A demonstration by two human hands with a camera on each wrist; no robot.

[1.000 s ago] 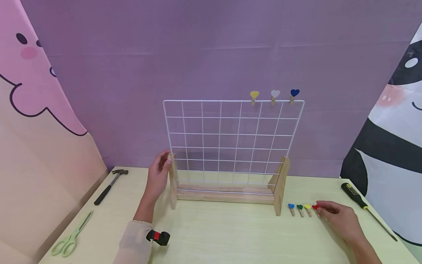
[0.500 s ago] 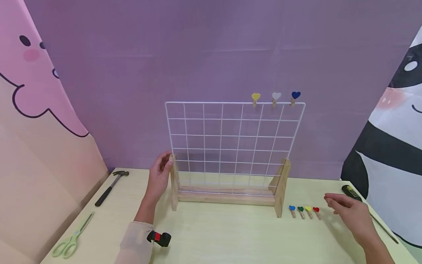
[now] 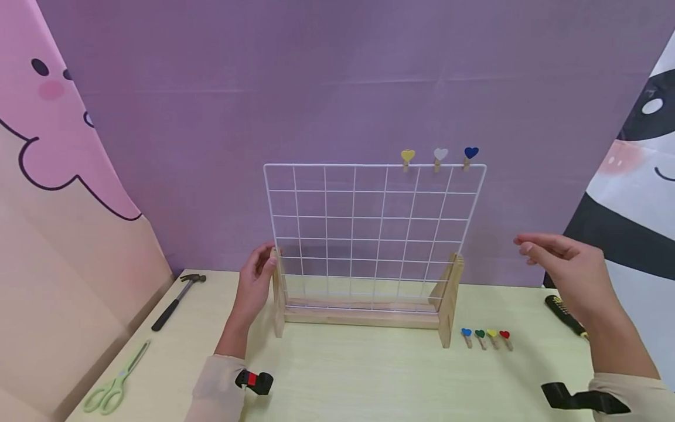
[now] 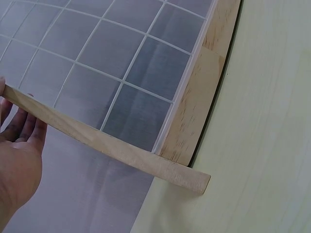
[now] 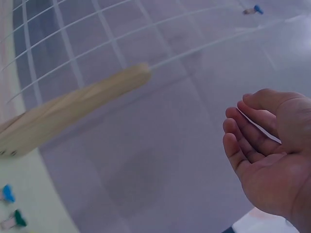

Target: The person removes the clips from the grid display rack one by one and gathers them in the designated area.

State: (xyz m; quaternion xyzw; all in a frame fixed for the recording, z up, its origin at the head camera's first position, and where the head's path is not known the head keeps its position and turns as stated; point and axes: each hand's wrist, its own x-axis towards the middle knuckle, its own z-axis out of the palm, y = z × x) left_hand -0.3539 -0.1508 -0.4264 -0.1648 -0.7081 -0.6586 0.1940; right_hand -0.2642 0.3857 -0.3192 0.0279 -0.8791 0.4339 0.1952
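Observation:
A white wire grid panel stands upright in a wooden stand. My left hand grips the top of the stand's left upright, its thumb on the near side and fingers behind. Along the grid's top wire are clipped three heart clothespins: yellow, white and dark blue. My right hand hangs in the air right of the grid, fingers loosely bent, holding nothing. Below it on the table lie heart clothespins in blue, green, yellow and red.
At the left of the table lie a claw hammer and green scissors. A screwdriver lies on the right, partly hidden by my right arm. A purple cloth hangs behind.
My right hand has left the red clothespin, moved right and then risen above the table. The red clothespin lies in the row. My left hand stays on the stand.

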